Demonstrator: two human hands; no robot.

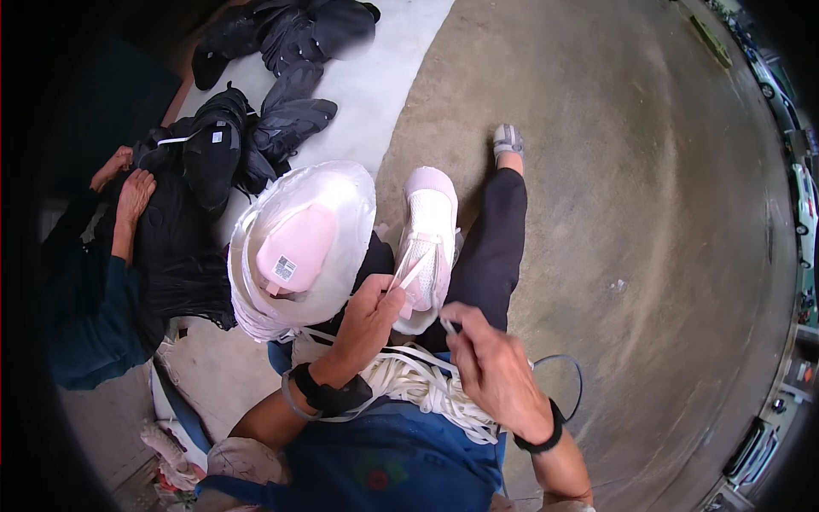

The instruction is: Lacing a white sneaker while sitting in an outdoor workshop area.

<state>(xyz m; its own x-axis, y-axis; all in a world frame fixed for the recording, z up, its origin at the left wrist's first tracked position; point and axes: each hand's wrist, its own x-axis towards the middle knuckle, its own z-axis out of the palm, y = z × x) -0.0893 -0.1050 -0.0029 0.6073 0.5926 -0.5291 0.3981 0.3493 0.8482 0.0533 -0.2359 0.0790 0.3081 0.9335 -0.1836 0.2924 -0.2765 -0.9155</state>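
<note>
A white and pale pink sneaker (429,218) rests between my legs, toe pointing away from me. White lace runs through part of its front. My left hand (368,322) is closed at the shoe's left side, pinching a shoelace (415,271) between thumb and fingers. Close to the heel, my right hand (493,367) is curled, its thumb and finger gripping a whitish lace end; its other fingers fold into the palm. A bundle of loose white laces (409,384) lies across my lap, under both wrists.
Left of the sneaker stands a white container (345,192) with a pink insole (299,243) inside. Black shoes (217,141) crowd a white sheet (409,43); a co-worker's hands (132,192) touch dark ones there. Concrete floor (631,213) stretches right, with vehicles (802,213) along its far edge.
</note>
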